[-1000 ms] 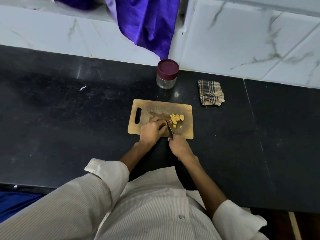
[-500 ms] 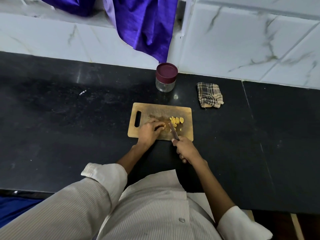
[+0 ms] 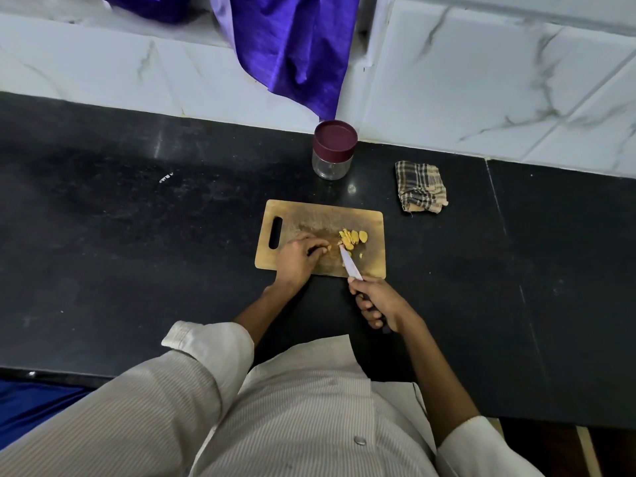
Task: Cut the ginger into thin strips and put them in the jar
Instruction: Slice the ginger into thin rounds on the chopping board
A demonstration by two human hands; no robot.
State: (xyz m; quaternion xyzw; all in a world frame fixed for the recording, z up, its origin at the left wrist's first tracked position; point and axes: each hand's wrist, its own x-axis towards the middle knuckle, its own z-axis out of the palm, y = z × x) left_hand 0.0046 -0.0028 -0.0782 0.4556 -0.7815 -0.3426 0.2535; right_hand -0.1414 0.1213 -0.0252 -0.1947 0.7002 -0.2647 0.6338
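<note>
At frame centre, on the cutting board (image 3: 296, 215), our left hand (image 3: 297, 258) curls over the uncut ginger; our right hand (image 3: 378, 302) grips the knife (image 3: 350, 265) beside sliced ginger pieces (image 3: 351, 237). Strips remain uncut, and the jar (image 3: 333, 149) above stays lidded, empty.

Black stone counter (image 3: 137, 270) against white marble-veined wall tiles (image 3: 481, 80); purple cloth (image 3: 292, 53) hangs from a ledge.

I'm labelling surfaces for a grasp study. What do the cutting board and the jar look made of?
Cutting board: likely wood or bamboo, matt tan with dark worn stains. Jar: clear body, glass or plastic, cannot tell which; its maroon lid looks like smooth plastic.
</note>
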